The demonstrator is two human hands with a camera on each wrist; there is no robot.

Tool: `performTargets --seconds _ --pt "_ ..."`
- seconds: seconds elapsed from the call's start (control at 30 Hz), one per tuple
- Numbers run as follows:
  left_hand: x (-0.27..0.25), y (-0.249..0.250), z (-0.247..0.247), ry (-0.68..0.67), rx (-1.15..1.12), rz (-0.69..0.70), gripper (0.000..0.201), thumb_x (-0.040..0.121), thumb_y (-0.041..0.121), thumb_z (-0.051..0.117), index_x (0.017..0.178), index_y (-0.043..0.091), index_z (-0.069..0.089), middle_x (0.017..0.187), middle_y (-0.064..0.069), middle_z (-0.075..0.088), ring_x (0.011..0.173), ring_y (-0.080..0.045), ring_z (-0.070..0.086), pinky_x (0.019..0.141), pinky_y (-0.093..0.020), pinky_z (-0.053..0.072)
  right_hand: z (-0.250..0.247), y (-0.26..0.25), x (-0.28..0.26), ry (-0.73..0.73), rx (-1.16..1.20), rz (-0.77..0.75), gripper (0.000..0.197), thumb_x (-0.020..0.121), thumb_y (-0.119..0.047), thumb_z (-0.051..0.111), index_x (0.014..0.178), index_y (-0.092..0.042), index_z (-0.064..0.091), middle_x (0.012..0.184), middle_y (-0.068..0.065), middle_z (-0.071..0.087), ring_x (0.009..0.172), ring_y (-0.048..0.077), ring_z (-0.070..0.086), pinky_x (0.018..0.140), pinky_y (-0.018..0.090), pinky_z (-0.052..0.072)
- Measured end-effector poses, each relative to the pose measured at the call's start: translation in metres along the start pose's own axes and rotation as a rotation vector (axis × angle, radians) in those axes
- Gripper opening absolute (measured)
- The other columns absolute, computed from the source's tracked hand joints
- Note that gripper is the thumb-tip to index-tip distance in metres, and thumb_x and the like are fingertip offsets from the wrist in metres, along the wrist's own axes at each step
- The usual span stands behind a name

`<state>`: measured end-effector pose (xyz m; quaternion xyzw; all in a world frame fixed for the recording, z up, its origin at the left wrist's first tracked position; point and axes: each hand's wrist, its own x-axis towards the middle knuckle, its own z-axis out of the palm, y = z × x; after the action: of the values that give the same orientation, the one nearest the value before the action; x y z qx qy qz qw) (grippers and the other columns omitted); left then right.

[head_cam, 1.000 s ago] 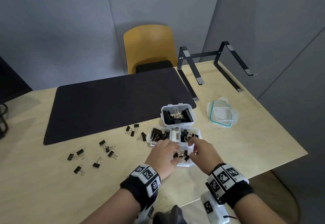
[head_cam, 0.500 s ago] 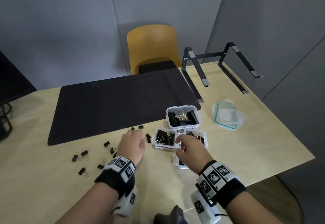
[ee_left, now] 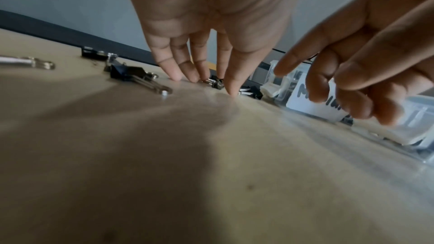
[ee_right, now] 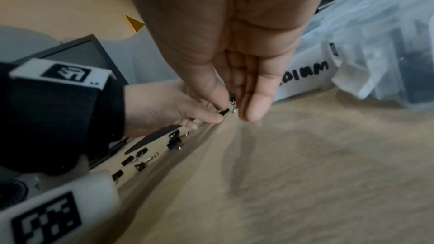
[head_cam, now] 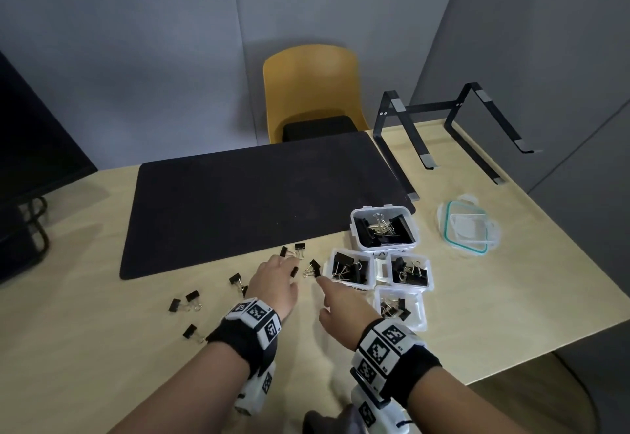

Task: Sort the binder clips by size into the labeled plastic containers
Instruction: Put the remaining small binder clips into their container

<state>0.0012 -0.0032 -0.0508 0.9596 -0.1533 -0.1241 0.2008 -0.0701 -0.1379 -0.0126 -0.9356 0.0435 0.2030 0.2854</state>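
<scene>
Head view, we are seeing the left hand [head_cam: 272, 283] pinching a small binder clip [head_cam: 294, 271] in its grip on the worktop [head_cam: 102, 348], wire handles pointing toward the containers [head_cam: 349, 270], right hand [head_cam: 341, 304] reaching with a released grip.

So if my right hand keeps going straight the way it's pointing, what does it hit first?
Most likely the small binder clip just beyond the right hand, whose index finger points at it. Behind it lie the black mat and more clips, though depth is hard to judge.
</scene>
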Motion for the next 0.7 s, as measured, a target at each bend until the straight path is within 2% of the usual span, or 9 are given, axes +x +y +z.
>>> performTargets --seconds 0.1,0.23,0.33,0.4,0.47,0.53,0.6,0.7 --pt "0.002 -0.003 -0.001 -0.001 -0.027 0.007 0.031 0.093 0.014 0.046 0.119 0.023 0.058 0.124 0.001 0.05 0.115 -0.019 0.047 0.093 -0.028 0.043 0.007 -0.005 0.005 0.013 -0.035 0.041 0.065 0.089 -0.003 0.039 0.148 -0.017 0.016 0.115 0.011 0.061 0.102 0.026 0.06 0.072 0.03 0.043" --pt "0.002 -0.008 -0.002 -0.006 -0.035 0.013 0.022 0.093 0.014 0.044 0.107 0.019 0.06 0.113 0.0 0.052 0.106 -0.02 0.051 0.087 -0.029 0.044 0.015 -0.011 0.014 0.019 -0.137 0.084 0.071 0.09 -0.001 0.036 0.15 -0.018 0.004 0.106 0.011 0.065 0.09 0.027 0.064 0.065 0.031 0.042" --pt "0.001 -0.01 -0.003 -0.01 -0.022 0.023 0.02 0.092 0.013 0.046 0.108 0.016 0.057 0.111 -0.002 0.052 0.1 -0.022 0.054 0.084 -0.03 0.045 0.016 -0.011 0.02 0.031 -0.173 0.102 0.063 0.09 0.0 0.035 0.147 -0.014 0.012 0.1 0.011 0.067 0.087 0.027 0.064 0.065 0.03 0.041" --pt "0.001 -0.013 -0.004 -0.021 -0.012 0.021 0.022 0.091 0.009 0.046 0.108 0.016 0.057 0.11 -0.001 0.052 0.098 -0.021 0.055 0.082 -0.028 0.045 0.018 -0.01 0.021 0.065 -0.151 0.094 0.046 0.09 0.0 0.034 0.134 -0.013 0.028 0.096 0.009 0.066 0.09 0.029 0.066 0.064 0.032 0.04" --pt "0.0 -0.017 -0.005 -0.03 -0.005 0.025 0.023 0.089 0.007 0.046 0.106 0.016 0.06 0.109 -0.001 0.053 0.097 -0.02 0.055 0.08 -0.026 0.044 0.021 -0.01 0.02 0.095 -0.115 0.097 0.031 0.091 -0.001 0.033 0.119 -0.015 0.034 0.085 0.005 0.061 0.084 0.029 0.065 0.064 0.036 0.044" --pt "0.0 -0.02 -0.006 -0.035 0.007 0.043 0.022 0.089 0.008 0.046 0.104 0.016 0.06 0.108 -0.001 0.053 0.096 -0.02 0.055 0.08 -0.026 0.044 0.025 -0.009 0.022 0.128 -0.119 0.112 0.036 0.093 -0.005 0.034 0.127 -0.017 0.031 0.084 0.003 0.063 0.078 0.025 0.063 0.068 0.039 0.047" --pt "0.0 -0.022 -0.005 -0.04 0.013 0.067 0.021 0.091 0.008 0.045 0.105 0.016 0.058 0.108 -0.002 0.052 0.098 -0.02 0.052 0.082 -0.027 0.045 0.027 -0.006 0.026 0.153 -0.133 0.119 0.041 0.095 -0.009 0.034 0.134 -0.018 0.028 0.088 0.006 0.067 0.081 0.027 0.065 0.062 0.033 0.044" --pt "-0.001 -0.025 -0.004 -0.048 0.013 0.08 0.02 0.092 0.007 0.042 0.107 0.017 0.053 0.11 -0.002 0.049 0.101 -0.02 0.048 0.084 -0.028 0.043 0.029 -0.006 0.029 0.134 -0.133 0.117 0.03 0.094 -0.007 0.035 0.123 -0.015 0.035 0.088 0.01 0.066 0.081 0.029 0.065 0.06 0.033 0.041"
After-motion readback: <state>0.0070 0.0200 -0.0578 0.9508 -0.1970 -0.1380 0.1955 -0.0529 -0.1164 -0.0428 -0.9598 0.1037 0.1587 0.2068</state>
